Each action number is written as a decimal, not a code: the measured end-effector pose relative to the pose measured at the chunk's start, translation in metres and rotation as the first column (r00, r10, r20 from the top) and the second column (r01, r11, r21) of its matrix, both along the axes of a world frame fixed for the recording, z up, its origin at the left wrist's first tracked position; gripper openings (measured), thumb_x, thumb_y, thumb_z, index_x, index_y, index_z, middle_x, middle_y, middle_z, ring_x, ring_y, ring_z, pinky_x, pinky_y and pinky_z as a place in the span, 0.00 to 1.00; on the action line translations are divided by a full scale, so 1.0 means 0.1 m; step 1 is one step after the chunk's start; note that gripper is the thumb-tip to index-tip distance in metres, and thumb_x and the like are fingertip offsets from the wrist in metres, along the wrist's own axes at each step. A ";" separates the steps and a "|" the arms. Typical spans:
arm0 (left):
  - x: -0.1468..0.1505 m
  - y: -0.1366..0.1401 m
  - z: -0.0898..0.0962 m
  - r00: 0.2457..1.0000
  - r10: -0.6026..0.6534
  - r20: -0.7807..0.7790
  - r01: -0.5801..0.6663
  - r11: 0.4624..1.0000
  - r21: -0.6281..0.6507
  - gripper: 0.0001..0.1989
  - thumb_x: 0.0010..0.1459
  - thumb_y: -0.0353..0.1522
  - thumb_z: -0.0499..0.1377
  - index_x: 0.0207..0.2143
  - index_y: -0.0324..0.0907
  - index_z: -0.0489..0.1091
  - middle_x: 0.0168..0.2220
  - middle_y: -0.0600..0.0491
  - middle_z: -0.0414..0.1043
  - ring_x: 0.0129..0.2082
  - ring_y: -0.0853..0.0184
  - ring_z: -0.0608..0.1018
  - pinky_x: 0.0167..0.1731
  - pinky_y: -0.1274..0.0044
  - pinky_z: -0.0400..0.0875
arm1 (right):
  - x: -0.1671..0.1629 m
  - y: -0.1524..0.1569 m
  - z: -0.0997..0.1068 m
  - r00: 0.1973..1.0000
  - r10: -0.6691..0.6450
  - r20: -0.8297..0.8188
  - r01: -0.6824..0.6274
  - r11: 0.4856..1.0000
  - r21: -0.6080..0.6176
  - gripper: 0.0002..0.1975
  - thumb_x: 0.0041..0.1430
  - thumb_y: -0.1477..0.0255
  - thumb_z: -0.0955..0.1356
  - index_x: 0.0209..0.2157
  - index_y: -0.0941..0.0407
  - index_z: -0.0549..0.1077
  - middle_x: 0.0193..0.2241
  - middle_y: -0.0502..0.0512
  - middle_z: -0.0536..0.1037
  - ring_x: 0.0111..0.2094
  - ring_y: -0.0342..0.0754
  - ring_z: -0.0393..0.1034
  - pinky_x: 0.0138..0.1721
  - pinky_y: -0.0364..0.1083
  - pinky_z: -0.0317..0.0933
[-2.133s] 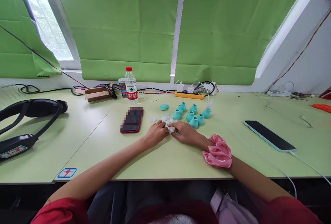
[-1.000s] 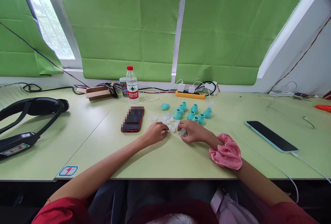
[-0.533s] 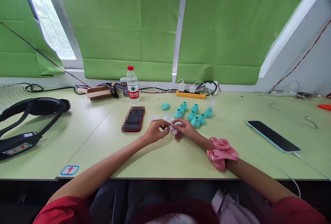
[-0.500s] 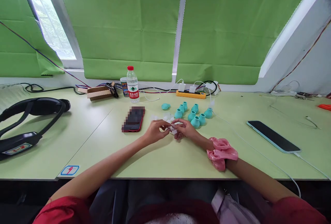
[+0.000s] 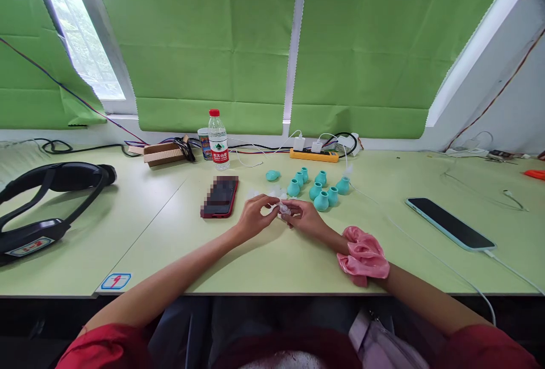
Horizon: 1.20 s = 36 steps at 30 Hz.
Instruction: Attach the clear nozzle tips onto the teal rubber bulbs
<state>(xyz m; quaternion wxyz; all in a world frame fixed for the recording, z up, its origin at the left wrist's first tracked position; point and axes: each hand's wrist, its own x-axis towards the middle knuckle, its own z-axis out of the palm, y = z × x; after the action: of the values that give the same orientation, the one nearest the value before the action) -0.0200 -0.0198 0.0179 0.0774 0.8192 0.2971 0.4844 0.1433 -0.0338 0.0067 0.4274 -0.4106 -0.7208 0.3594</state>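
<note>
Over the middle of the table, my left hand (image 5: 256, 216) and my right hand (image 5: 307, 219) meet at the fingertips. Between them is a small clear-white plastic piece (image 5: 284, 209), too small to name more exactly. My right thumb and fingers grip it from the right; my left thumb and index finger pinch at its left side. Just behind my hands lie more whitish plastic pieces (image 5: 276, 192), partly hidden. Several turquoise bulb-shaped pieces with open necks (image 5: 321, 201) stand behind my right hand. One turquoise piece (image 5: 273, 175) lies on its side, farther back.
Left of my hands lies a red-edged phone (image 5: 221, 198); a charging phone (image 5: 450, 224) is at right. A water bottle (image 5: 218, 142), open carton (image 5: 164, 154) and yellow power strip (image 5: 314, 155) line the back. A black headset (image 5: 46, 210) sits far left. A white cable (image 5: 419, 238) crosses the right side.
My right hand has turned slightly, its fingers closing in around the clear-white piece, which now shows more plainly between the fingertips. My left hand has barely shifted. The turquoise pieces stay put.
</note>
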 end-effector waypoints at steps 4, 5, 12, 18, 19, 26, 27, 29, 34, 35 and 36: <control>0.00 0.01 -0.01 0.999 -0.026 -0.024 0.027 0.998 0.050 0.07 0.50 0.31 0.54 0.30 0.39 0.70 0.25 0.51 0.70 0.26 0.71 0.71 0.27 0.79 0.67 | 0.00 -0.06 0.02 0.981 -0.076 0.178 0.037 0.976 0.213 0.15 0.50 0.69 0.63 0.42 0.57 0.63 0.32 0.54 0.73 0.26 0.42 0.66 0.27 0.42 0.61; 0.00 0.01 -0.01 1.000 -0.022 -0.016 0.023 0.998 0.059 0.07 0.50 0.31 0.54 0.30 0.39 0.70 0.25 0.51 0.70 0.26 0.71 0.71 0.26 0.79 0.67 | 0.00 -0.06 0.03 0.970 -0.096 0.222 0.038 0.968 0.249 0.14 0.50 0.69 0.62 0.41 0.57 0.63 0.30 0.53 0.73 0.24 0.41 0.65 0.26 0.42 0.61; 0.01 0.00 0.01 0.997 -0.065 -0.044 0.068 0.995 0.072 0.07 0.50 0.30 0.54 0.31 0.39 0.70 0.25 0.51 0.70 0.28 0.70 0.70 0.29 0.78 0.66 | 0.02 -0.01 0.00 0.942 -0.190 0.278 0.047 0.892 0.450 0.11 0.51 0.71 0.62 0.37 0.59 0.68 0.29 0.54 0.73 0.28 0.43 0.65 0.31 0.43 0.59; 0.02 -0.01 0.03 0.993 -0.095 -0.068 0.099 0.994 0.053 0.07 0.50 0.31 0.54 0.31 0.39 0.70 0.27 0.50 0.71 0.28 0.70 0.69 0.28 0.77 0.66 | 0.02 -0.02 0.00 0.962 -0.171 0.214 0.077 0.919 0.387 0.13 0.48 0.67 0.64 0.36 0.58 0.69 0.27 0.53 0.73 0.25 0.42 0.65 0.27 0.42 0.60; 0.02 0.00 0.03 0.993 -0.097 -0.069 0.101 0.993 0.055 0.07 0.50 0.31 0.54 0.31 0.39 0.70 0.27 0.50 0.71 0.28 0.70 0.69 0.28 0.77 0.66 | 0.02 -0.02 0.00 0.965 -0.170 0.201 0.086 0.925 0.369 0.13 0.48 0.66 0.64 0.36 0.58 0.68 0.27 0.52 0.72 0.24 0.42 0.64 0.26 0.42 0.60; 0.02 0.04 -0.02 0.983 -0.115 -0.143 0.135 0.981 0.142 0.07 0.52 0.28 0.52 0.32 0.40 0.69 0.31 0.49 0.71 0.33 0.68 0.69 0.33 0.74 0.66 | 0.03 -0.01 -0.01 0.990 -0.126 0.069 0.107 0.967 0.230 0.14 0.47 0.65 0.65 0.34 0.58 0.69 0.28 0.53 0.73 0.28 0.44 0.66 0.26 0.43 0.63; 0.01 0.04 -0.02 0.982 -0.112 -0.153 0.135 0.979 0.151 0.08 0.52 0.28 0.52 0.33 0.40 0.69 0.31 0.49 0.71 0.33 0.68 0.69 0.33 0.74 0.66 | 0.03 0.00 -0.02 0.992 -0.117 0.039 0.107 0.973 0.202 0.14 0.46 0.65 0.65 0.34 0.58 0.69 0.28 0.54 0.73 0.28 0.45 0.67 0.27 0.43 0.64; 0.01 0.05 -0.03 0.980 -0.108 -0.167 0.135 0.978 0.161 0.08 0.52 0.28 0.52 0.34 0.40 0.69 0.32 0.49 0.71 0.34 0.68 0.69 0.33 0.74 0.66 | 0.03 0.01 -0.04 0.994 -0.103 -0.025 0.105 0.984 0.145 0.14 0.45 0.64 0.66 0.33 0.59 0.69 0.29 0.54 0.73 0.29 0.45 0.67 0.28 0.44 0.65; 0.00 0.07 -0.04 0.979 -0.104 -0.175 0.136 0.974 0.180 0.08 0.52 0.27 0.52 0.34 0.40 0.68 0.32 0.49 0.71 0.34 0.68 0.68 0.33 0.74 0.66 | 0.03 0.04 -0.05 0.990 -0.092 -0.109 0.099 0.993 0.058 0.15 0.42 0.64 0.68 0.33 0.58 0.69 0.29 0.54 0.73 0.30 0.46 0.68 0.30 0.45 0.66; 0.00 0.07 -0.05 0.978 -0.104 -0.179 0.137 0.973 0.186 0.08 0.52 0.27 0.52 0.34 0.39 0.68 0.32 0.49 0.71 0.34 0.68 0.68 0.33 0.74 0.66 | 0.03 0.04 -0.05 0.990 -0.089 -0.112 0.096 0.994 0.052 0.15 0.42 0.64 0.68 0.33 0.59 0.69 0.29 0.54 0.73 0.30 0.46 0.68 0.30 0.45 0.66; 0.00 0.07 -0.05 0.977 -0.103 -0.186 0.139 0.972 0.191 0.08 0.51 0.27 0.52 0.34 0.39 0.68 0.32 0.49 0.70 0.34 0.68 0.68 0.33 0.74 0.66 | 0.03 0.04 -0.05 0.991 -0.082 -0.108 0.087 0.995 0.050 0.15 0.42 0.64 0.68 0.32 0.59 0.70 0.29 0.54 0.73 0.30 0.46 0.68 0.30 0.45 0.66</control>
<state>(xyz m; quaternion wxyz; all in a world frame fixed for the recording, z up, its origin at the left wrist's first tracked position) -0.0202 -0.0125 0.0134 -0.0034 0.8788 0.2013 0.4326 0.1461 -0.0299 0.0018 0.4910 -0.4093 -0.6886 0.3425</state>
